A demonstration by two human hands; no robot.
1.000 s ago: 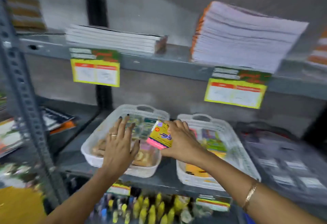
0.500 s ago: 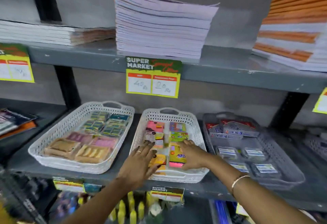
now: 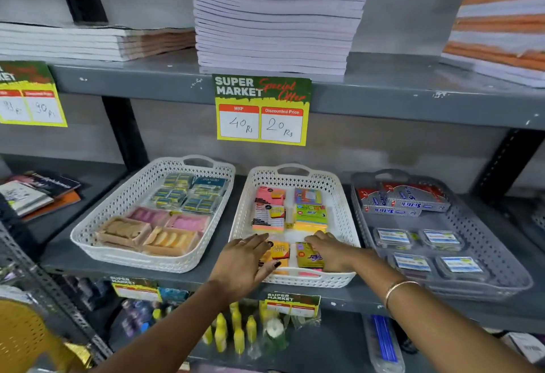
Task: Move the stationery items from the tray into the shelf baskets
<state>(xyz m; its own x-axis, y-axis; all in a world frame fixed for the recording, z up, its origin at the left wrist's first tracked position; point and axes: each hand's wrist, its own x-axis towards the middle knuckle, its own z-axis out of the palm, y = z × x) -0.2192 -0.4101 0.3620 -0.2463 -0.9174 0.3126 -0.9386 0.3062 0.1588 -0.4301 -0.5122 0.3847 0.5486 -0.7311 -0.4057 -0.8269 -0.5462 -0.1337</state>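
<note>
Since half a second ago little has moved: both hands stay low at the near end of the middle basket, and our view has only pushed in closer.

Right fingers (image 3: 320, 238) are curled over the far edge of the yellow-green sticky note pack (image 3: 309, 256), thumb hidden, so we cannot tell whether they grip it or just press it down. Right hand (image 3: 330, 250) lies inside the basket at its near right corner, bangle (image 3: 399, 287) on the wrist.

Left fingers (image 3: 253, 241) are spread and nearly flat, holding nothing we can see, tips touching the orange-yellow sticky note pack (image 3: 278, 253). Left hand (image 3: 241, 263) covers the basket's near left rim.

The yellow-green pack lies flat, long axis running near to far, print facing up, near end against the front wall. The orange-yellow pack sits just beside it on the left, same way round.

Further back in the white middle basket (image 3: 343, 195), four more note packs (image 3: 268, 215) lie flat in two rows.

Left white basket (image 3: 103, 225) holds eraser packs (image 3: 188, 195) at the back and pink and orange trays nearer us. Grey basket (image 3: 501, 260) on the right holds red and silver boxes and small clear cases. Price card (image 3: 262, 110) hangs off the upper shelf edge, under a notebook stack (image 3: 277, 18).
</note>
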